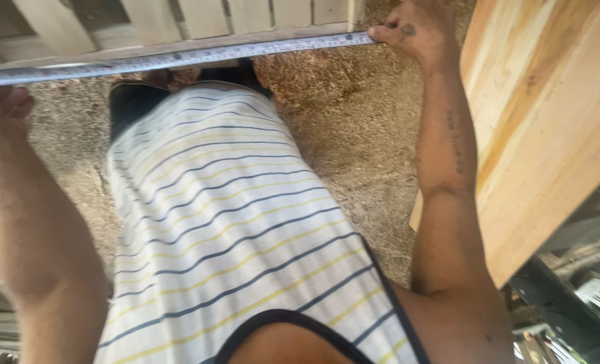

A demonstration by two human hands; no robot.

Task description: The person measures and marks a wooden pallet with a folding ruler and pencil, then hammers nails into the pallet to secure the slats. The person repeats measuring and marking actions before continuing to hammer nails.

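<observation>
Tape stretched along a wooden frame

Tape measure blade (178,59), thin, flat, pale metal, runs just below the slatted wooden frame (178,20). Right hand (414,30) pinches its end, fingers closed on it. Left hand (3,108) curls around the other end, blurred. Coarse sawdust (354,135) lies below the frame; a smooth pale plank (543,121) stands right of it.

The floor (354,128) is covered throughout with a layer of tan sawdust. A pale slatted wooden frame (178,20) is stood on it at the far edge, and a large wooden board (549,121) is seen at its right side.
</observation>
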